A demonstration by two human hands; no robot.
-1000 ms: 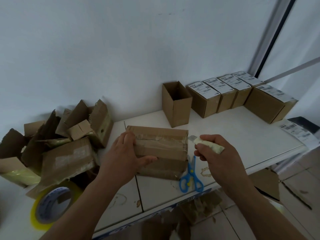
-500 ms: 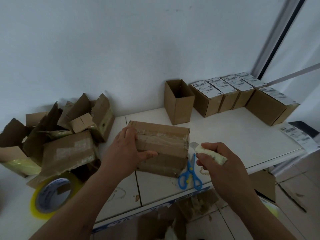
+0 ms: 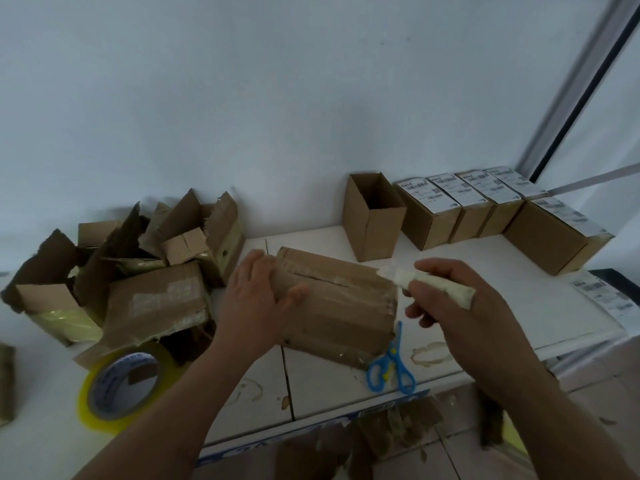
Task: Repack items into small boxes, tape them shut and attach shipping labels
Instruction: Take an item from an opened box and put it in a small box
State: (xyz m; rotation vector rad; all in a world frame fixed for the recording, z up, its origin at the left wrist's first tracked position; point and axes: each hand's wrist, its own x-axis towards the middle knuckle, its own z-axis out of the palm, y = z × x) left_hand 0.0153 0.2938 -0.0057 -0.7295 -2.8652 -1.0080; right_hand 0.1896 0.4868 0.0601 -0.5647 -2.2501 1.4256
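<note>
Steadying the box (image 3: 332, 299), the left hand (image 3: 256, 303) clasps its left end. The right hand (image 3: 460, 306) grips the knife (image 3: 426, 284) at the right end. Best to slice shallow along the tape.

Head view — downward, close over table (image 3: 467, 258)

torn empty cartons (image 3: 138, 258) heaped at left on white table (image 3: 519, 299), against pale wall (image 3: 242, 98). brown ring stains (image 3: 429, 353) near table's front edge. cardboard scraps (image 3: 398, 431) on tiled floor (image 3: 588, 403) below. dark vertical frame strip (image 3: 581, 88) upper right, blurred.
</note>
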